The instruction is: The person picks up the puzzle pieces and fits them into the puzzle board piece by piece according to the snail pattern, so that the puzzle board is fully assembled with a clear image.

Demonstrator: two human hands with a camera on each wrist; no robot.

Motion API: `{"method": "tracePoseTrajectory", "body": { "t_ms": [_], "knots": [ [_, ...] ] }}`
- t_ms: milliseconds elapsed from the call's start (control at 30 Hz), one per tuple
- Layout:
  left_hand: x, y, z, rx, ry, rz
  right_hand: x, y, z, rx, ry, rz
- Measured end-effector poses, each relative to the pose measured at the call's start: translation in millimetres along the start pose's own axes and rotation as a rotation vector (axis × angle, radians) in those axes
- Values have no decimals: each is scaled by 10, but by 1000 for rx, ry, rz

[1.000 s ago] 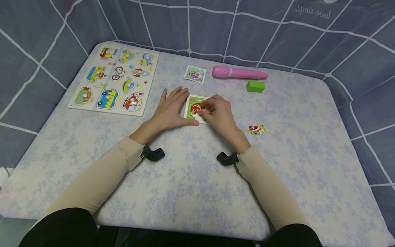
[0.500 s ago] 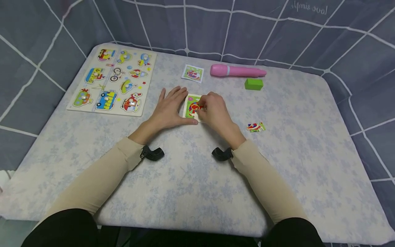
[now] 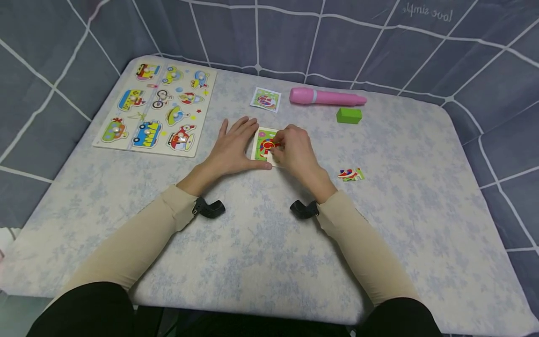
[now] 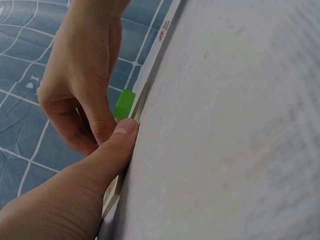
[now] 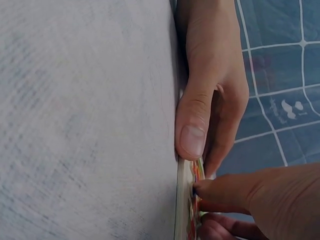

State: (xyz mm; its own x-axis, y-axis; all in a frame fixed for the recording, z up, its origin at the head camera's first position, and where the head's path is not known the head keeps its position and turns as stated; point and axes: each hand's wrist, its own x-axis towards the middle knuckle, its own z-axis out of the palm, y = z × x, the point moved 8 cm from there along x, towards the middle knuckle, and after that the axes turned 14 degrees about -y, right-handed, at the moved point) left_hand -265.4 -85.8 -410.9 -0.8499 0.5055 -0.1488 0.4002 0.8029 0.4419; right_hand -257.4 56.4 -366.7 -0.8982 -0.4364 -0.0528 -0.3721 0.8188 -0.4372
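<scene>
A small square jigsaw puzzle (image 3: 263, 143) with a pale frame, a green ground and a red figure lies mid-table in the head view. My left hand (image 3: 230, 149) lies along its left side, fingers spread and straight, with the thumb on the near edge. Over its right part, my right hand (image 3: 296, 152) has curled fingers and pinches a puzzle piece, mostly hidden under the fingertips. In the right wrist view the puzzle tray (image 5: 184, 200) shows edge-on, pieces standing slightly above it by the right thumb. A few loose puzzle pieces (image 3: 351, 175) lie to the right.
Behind the hands are a small printed picture card (image 3: 265, 99), a pink pen-like stick (image 3: 326, 97) and a green block (image 3: 349, 115). At the back left lies a knobbed vehicle puzzle board (image 3: 164, 150). A grey checked curtain (image 3: 286, 37) closes off the table's far side.
My right hand has shifted slightly left and lower over the puzzle, its fingers closer to the surface. The left hand keeps its place; the head view sways a little.
</scene>
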Motion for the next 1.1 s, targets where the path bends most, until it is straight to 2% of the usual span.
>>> {"method": "tracePoseTrajectory", "body": {
  "t_ms": [100,200,300,400,667,800,967,1100],
  "knots": [
    [3,8,1,4,-3,-2,-27,10,3,16,10,-25],
    [1,4,1,5,-2,-2,-83,55,5,87,36,-64],
    [4,0,5,4,3,0,-175,153,-31,168,71,-88],
    [4,-6,9,4,6,-1,-273,293,-111,190,107,-89],
    [4,-15,13,-8,3,-4,-658,773,-431,223,179,-21],
    [9,-8,12,-6,-2,-7,-895,1037,-581,230,195,52],
    [7,-1,10,-1,-8,-13,-1163,1314,-674,233,165,161],
    [4,1,7,1,-7,-12,-1302,1420,-680,224,105,179]
  ]
}}
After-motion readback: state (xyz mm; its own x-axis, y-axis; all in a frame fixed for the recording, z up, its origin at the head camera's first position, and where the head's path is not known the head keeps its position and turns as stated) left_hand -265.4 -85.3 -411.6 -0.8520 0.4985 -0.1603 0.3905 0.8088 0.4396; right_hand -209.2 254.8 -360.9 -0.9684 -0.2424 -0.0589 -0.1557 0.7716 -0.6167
